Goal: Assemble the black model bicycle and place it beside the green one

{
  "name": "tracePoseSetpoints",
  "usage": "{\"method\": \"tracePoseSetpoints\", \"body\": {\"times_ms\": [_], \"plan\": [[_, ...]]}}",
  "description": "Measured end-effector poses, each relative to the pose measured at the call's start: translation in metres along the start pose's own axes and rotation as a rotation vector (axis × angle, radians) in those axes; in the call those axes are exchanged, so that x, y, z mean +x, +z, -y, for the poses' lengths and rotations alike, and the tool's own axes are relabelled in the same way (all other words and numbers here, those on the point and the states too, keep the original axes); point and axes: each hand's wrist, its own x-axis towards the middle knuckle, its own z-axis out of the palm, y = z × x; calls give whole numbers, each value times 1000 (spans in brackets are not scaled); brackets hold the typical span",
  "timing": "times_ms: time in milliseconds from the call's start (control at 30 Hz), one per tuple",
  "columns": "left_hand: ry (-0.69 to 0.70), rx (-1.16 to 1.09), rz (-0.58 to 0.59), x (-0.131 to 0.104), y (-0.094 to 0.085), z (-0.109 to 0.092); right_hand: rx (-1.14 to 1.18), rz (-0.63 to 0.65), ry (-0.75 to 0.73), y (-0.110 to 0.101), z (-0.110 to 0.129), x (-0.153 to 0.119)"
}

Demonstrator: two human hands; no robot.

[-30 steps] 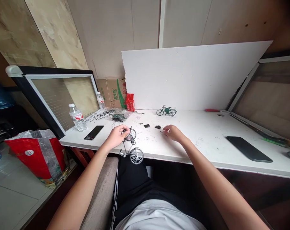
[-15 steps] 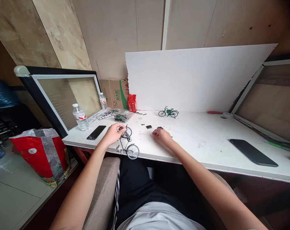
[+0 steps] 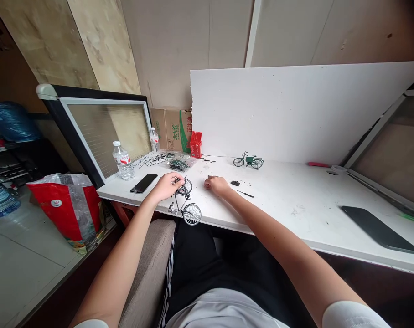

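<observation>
My left hand is closed, thumb and fingers pinching one end of a black model bicycle. Its far wheel sits by the fingers, while the other spoked wheel hangs out at the table's front edge. My right hand rests on the white tabletop, fingers curled and closed; whatever they touch or grip is hidden. A small black part lies to the right of that hand, and a thin dark screwdriver-like tool is beside its wrist. Farther back stands a green model bicycle.
A phone and water bottle stand left on the table. Behind are a bag of small parts, black part frames, a red box and a carton. Another dark phone-like slab lies right.
My right hand has moved left, over the spot where small black pieces lay, uncovering the black part and thin tool. My left hand keeps its grip on the bicycle. The view has shifted slightly.
</observation>
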Motion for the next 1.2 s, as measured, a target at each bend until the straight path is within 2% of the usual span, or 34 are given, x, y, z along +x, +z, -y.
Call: {"method": "tracePoseSetpoints", "body": {"times_ms": [333,567,700,867,967,1067,1200], "plan": [[-3,-13,35,-1,3,-2,-161,23,-123,-2,8,8],[-3,-8,70,0,9,2,-110,-41,-121,0,11,4],[-11,7,117,-1,4,5,9,-129,-161,4,10,-14],[-84,-11,264,-4,-1,8,191,-245,-286,15,15,-56],[-131,-73,298,-7,8,4,294,-325,-324,14,18,-84],[-160,-121,301,-10,26,-5,378,-412,-334,8,16,-105],[-157,-144,314,-13,54,-11,454,-512,-324,-1,5,-117]]}}
